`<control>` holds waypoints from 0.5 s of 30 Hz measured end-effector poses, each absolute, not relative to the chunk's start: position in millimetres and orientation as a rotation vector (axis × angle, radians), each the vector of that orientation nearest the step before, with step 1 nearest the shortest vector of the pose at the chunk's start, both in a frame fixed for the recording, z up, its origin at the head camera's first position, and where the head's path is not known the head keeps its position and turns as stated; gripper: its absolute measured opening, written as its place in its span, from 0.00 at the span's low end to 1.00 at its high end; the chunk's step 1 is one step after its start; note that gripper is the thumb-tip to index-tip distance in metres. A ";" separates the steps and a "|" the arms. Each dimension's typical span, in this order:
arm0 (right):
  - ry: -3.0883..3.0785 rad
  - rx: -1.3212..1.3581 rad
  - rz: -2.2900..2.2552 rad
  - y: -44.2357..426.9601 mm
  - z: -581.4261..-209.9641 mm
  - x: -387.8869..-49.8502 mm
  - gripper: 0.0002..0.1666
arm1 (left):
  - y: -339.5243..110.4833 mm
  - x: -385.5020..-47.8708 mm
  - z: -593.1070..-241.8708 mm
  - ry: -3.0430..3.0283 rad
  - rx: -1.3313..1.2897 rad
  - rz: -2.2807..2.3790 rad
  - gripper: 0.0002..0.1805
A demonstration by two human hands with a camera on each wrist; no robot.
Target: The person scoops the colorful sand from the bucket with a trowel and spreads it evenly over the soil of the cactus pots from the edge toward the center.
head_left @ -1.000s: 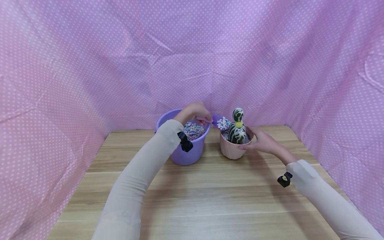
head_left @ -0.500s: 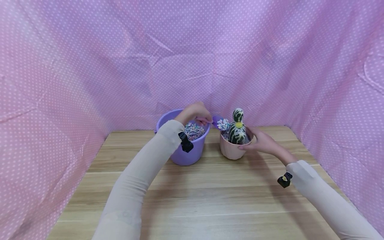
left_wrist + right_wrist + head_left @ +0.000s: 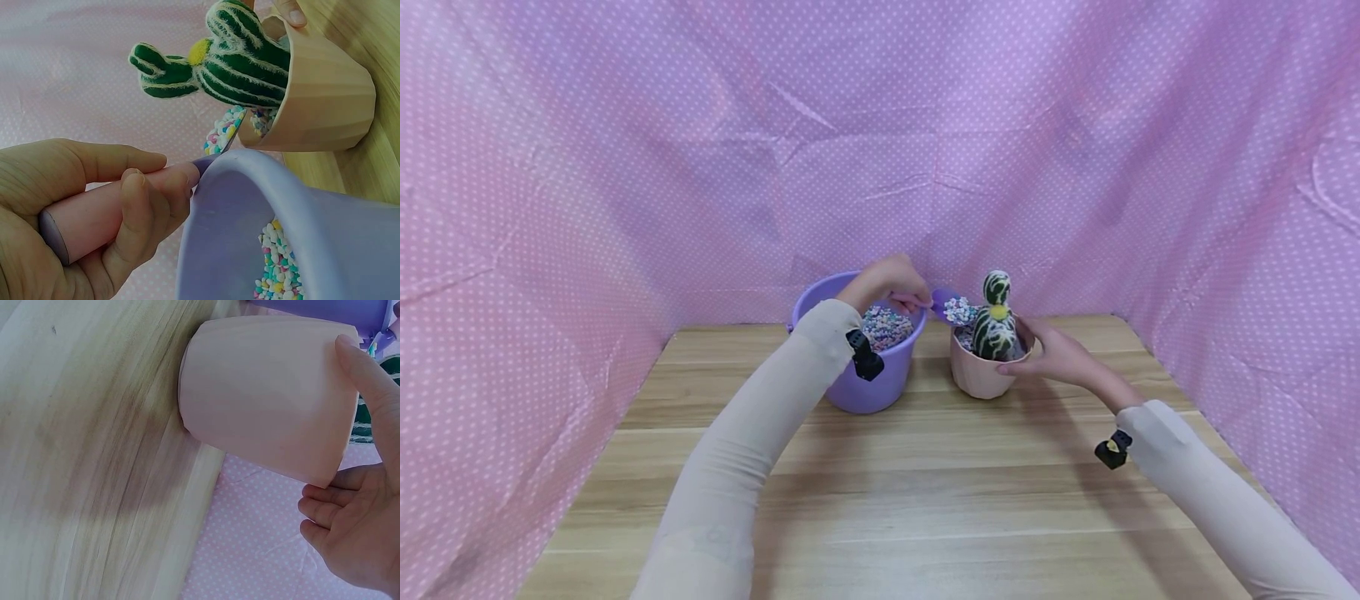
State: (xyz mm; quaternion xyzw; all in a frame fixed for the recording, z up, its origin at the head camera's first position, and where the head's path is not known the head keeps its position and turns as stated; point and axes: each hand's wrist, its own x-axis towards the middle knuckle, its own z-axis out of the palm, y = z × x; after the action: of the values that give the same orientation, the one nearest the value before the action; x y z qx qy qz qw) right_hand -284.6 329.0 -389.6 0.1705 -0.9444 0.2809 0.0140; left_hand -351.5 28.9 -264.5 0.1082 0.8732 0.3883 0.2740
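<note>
My left hand (image 3: 891, 279) grips the pink handle of a small shovel (image 3: 119, 209), fingers curled round it. Its purple blade carries a heap of multicoloured pebbles (image 3: 958, 311) at the left rim of a peach flower pot (image 3: 981, 379). In that pot stands a green, white-striped cactus (image 3: 994, 335) with a yellow tuft. On the pot's right side, my right hand (image 3: 1060, 354) holds the rim, thumb in front and fingers behind, as the right wrist view (image 3: 369, 506) also shows the hand. Pebbles lie inside the pot, partly hidden by the cactus.
A purple bucket (image 3: 868, 392) with more multicoloured pebbles (image 3: 278, 269) stands left of the pot, under my left forearm. Both stand near the back of the wooden table (image 3: 925, 492). Pink dotted cloth (image 3: 880, 150) hangs behind and at both sides.
Almost nothing differs. The loaded shovel stays at the pot's left rim, and both hands keep their places; the whole view shifts very slightly.
</note>
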 end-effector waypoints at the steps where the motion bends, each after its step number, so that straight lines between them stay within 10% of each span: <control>1: -2.941 0.530 0.874 328.9 -389.8 -284.6 0.62 | 29.0 -351.2 -264.4 2.350 0.291 1.043 0.08; 15: -2.959 0.501 0.893 327.0 -388.3 -281.5 0.60 | 28.6 -345.8 -262.4 2.361 0.295 1.048 0.11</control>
State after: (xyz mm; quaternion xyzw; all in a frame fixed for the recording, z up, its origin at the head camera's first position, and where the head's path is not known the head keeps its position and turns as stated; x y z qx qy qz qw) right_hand -281.5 327.0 -388.3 0.1600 -0.9450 0.2852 0.0050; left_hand -345.8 28.6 -262.4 0.1092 0.8750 0.3884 0.2674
